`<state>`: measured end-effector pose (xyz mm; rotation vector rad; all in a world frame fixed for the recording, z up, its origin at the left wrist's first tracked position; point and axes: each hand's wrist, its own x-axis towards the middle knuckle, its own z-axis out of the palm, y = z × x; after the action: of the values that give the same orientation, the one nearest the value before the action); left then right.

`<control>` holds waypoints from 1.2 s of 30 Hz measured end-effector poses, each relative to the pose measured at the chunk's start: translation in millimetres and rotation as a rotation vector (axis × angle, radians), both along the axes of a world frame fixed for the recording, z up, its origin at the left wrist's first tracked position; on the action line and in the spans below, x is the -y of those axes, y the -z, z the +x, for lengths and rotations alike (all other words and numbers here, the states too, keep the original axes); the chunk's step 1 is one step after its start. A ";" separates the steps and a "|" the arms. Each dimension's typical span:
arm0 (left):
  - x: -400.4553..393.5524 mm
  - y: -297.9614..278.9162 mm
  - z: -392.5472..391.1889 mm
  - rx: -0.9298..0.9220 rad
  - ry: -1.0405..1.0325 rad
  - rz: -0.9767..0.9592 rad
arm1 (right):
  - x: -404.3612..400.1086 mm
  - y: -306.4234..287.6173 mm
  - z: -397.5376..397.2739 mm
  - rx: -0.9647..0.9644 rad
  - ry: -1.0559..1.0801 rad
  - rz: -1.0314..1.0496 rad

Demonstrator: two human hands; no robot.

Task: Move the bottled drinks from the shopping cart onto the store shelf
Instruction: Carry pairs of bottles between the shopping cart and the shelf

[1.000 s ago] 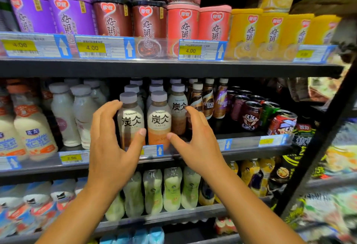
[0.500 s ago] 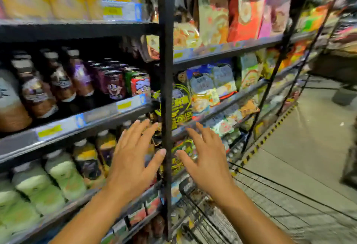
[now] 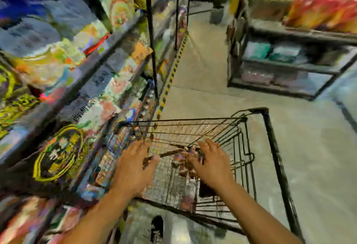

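Head view, looking down an aisle, heavily blurred by motion. Centre and lower centre of the frame: a wire shopping cart (image 3: pixel 222 128) with a black frame, standing on the grey concrete floor (image 3: pixel 309 147). Both hands reach over the cart basket. The left hand (image 3: pixel 133 168), at lower centre-left, has its fingers spread and straight, holding nothing. The right hand (image 3: pixel 210 162), just right of centre, also shows extended fingers above the basket; brownish blurred shapes (image 3: pixel 185 164) lie under and beside its fingertips, and whether the fingers touch them cannot be told. These shapes sit inside the basket near its middle and may be the bottled drinks, though the blur prevents a firm identification. A darker object (image 3: pixel 204 189) lies lower in the basket, below the right wrist. Left half of the frame: the store shelf (image 3: pixel 108 50), several tiers on black uprights, packed with colourful packets too smeared to name. A yellow-and-black hazard strip (image 3: pixel 172 77) runs along the shelf's foot. Upper right: a second dark shelving unit (image 3: pixel 289 66) with packaged goods, well apart from the cart.
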<state>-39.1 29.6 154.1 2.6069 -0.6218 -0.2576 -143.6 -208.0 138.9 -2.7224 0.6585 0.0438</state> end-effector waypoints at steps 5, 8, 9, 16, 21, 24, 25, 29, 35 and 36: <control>45.8 81.7 43.2 -0.225 0.032 0.026 | 29.5 73.4 13.4 -0.149 0.158 0.030; 64.5 128.4 71.0 -0.350 0.042 0.036 | 37.0 128.8 30.4 -0.232 0.248 0.117; 69.2 144.9 80.2 -0.401 0.027 0.033 | 36.0 144.2 37.4 -0.258 0.275 0.159; 97.0 259.2 131.3 -0.629 -0.099 0.062 | 24.7 251.3 90.5 -0.257 0.524 0.508; 135.1 345.7 158.4 -0.660 -0.020 0.117 | 45.6 317.1 133.8 -0.215 0.667 0.591; 159.9 387.0 167.3 -0.675 -0.020 0.128 | 65.7 343.1 156.4 -0.202 0.706 0.555; 167.1 400.1 170.0 -0.679 -0.034 0.110 | 70.1 351.3 161.3 -0.211 0.704 0.542; 189.5 439.9 176.1 -0.640 -0.028 0.131 | 76.2 371.5 181.3 -0.216 0.692 0.521; 209.6 471.7 173.4 -0.603 0.010 0.146 | 77.7 392.7 196.4 -0.215 0.706 0.488; 211.9 472.4 173.6 -0.602 0.009 0.150 | 79.3 396.0 197.3 -0.218 0.727 0.496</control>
<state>134.5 -182.2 -318.3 2.4673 -0.4056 -1.0735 53.7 -287.3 -257.1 -1.8992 1.4384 0.2847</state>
